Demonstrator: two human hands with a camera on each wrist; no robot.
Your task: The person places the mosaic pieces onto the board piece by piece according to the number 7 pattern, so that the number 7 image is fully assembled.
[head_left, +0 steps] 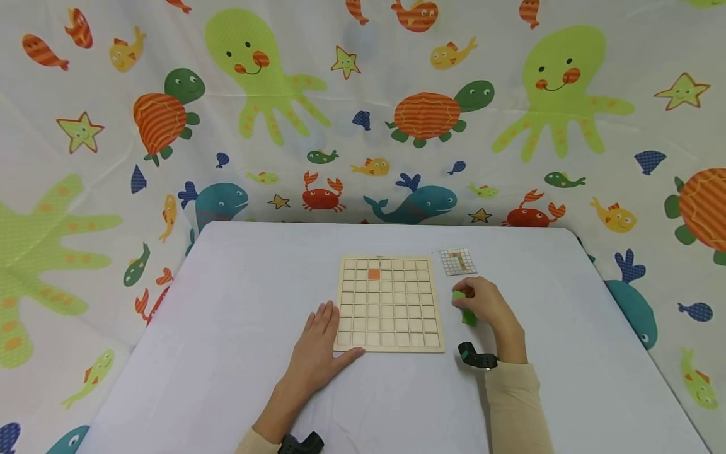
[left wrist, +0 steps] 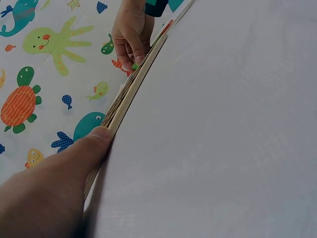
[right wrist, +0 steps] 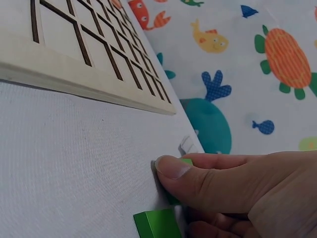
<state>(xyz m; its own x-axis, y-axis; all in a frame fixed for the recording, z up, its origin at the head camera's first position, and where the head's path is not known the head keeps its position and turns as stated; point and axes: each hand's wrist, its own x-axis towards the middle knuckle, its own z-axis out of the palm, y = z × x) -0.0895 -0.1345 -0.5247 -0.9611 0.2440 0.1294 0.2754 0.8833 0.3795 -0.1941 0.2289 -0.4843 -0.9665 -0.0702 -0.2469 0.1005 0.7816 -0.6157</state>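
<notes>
A square wooden grid board (head_left: 391, 349) lies on the white table with one orange block (head_left: 374, 274) in a cell near its far edge. My left hand (head_left: 315, 343) rests at the board's near left corner, fingers straight along the left side and thumb at the front edge. To the right of the board, my right hand (head_left: 482, 302) pinches a green block (right wrist: 172, 197) between thumb and fingers, close over the table. A second green block (right wrist: 158, 224) lies just nearer, beside the curled fingers, which partly hide the first block.
A small pattern card (head_left: 458, 261) with a printed grid and coloured squares lies beyond the right hand, beside the board's far right corner. Behind the table (head_left: 255, 284) hangs a white curtain (head_left: 351, 176) printed with sea animals. Each wrist wears a black strap.
</notes>
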